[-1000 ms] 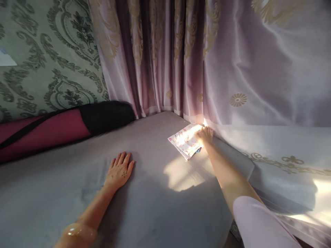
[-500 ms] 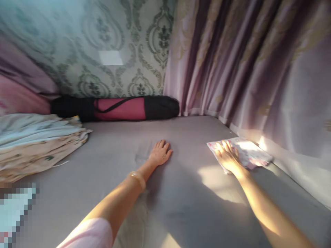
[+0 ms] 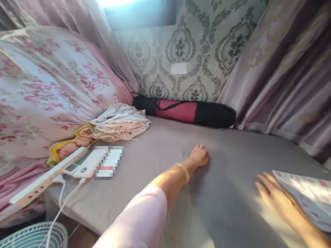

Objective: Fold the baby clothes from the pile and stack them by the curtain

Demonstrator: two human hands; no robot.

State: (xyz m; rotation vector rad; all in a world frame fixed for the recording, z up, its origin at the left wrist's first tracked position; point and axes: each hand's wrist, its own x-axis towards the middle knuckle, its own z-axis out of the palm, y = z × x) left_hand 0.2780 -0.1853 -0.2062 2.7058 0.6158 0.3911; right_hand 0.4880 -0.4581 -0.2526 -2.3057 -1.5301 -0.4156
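My left hand, with a bracelet at the wrist, rests on the grey bed sheet. Its fingers are curled under into a loose fist, and nothing shows in them. On the right, my right hand lies over the sheet with fingers stretched out and slightly blurred. Just beside it is a folded white cloth with a pink print, lit by sun. Whether the hand's edge touches the cloth I cannot tell.
Against the patterned wall lies a long black and red bag. A crumpled cloth, a power strip, a white device with cables and a plush toy are at left. A basket stands below the bed edge.
The view has swung left. My left hand has gone from spread flat to curled. My right hand was on top of the printed cloth and is now beside it, to its left.
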